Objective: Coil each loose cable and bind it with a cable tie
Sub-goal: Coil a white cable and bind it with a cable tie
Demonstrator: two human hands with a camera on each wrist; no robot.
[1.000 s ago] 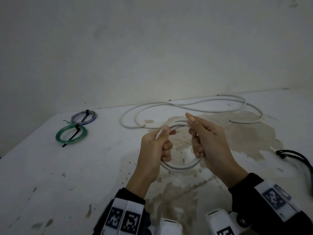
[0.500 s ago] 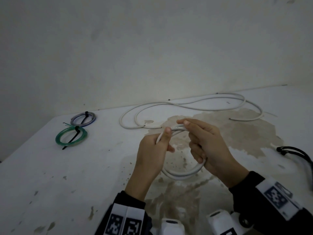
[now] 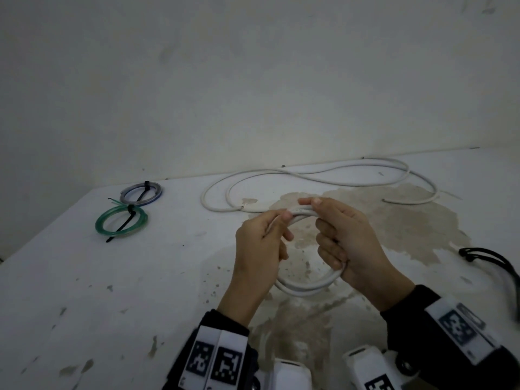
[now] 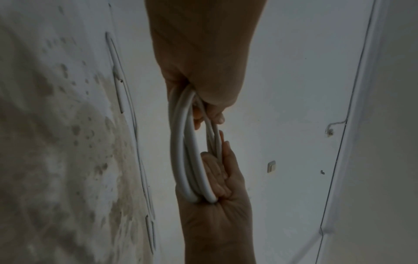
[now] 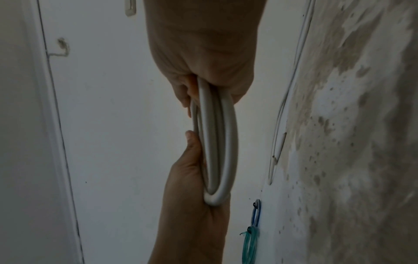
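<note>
I hold a small coil of white cable [image 3: 306, 285] upright above the stained table [image 3: 140, 291], one hand on each side. My left hand [image 3: 277, 226] pinches the coil's top left, where a cable end pokes out by the thumb. My right hand [image 3: 332, 229] grips the right side, with its fingers curled through the loop and its fingertips on the top arc. In the left wrist view the coil [image 4: 187, 151] runs between the left hand [image 4: 203, 110] above and the right hand [image 4: 217, 187] below. The right wrist view shows the coil [image 5: 217, 142] edge-on.
A long loose white cable [image 3: 309, 175] snakes along the table's back. At the far left lie a grey-blue coil [image 3: 141, 190] and a green coil [image 3: 121, 225], each bound with a black cable tie. A black cord [image 3: 489, 257] lies at the right edge.
My right fingertips have slid left along the top of the coil and now nearly meet the left thumb. Both hands have kept hold of the coil.
</note>
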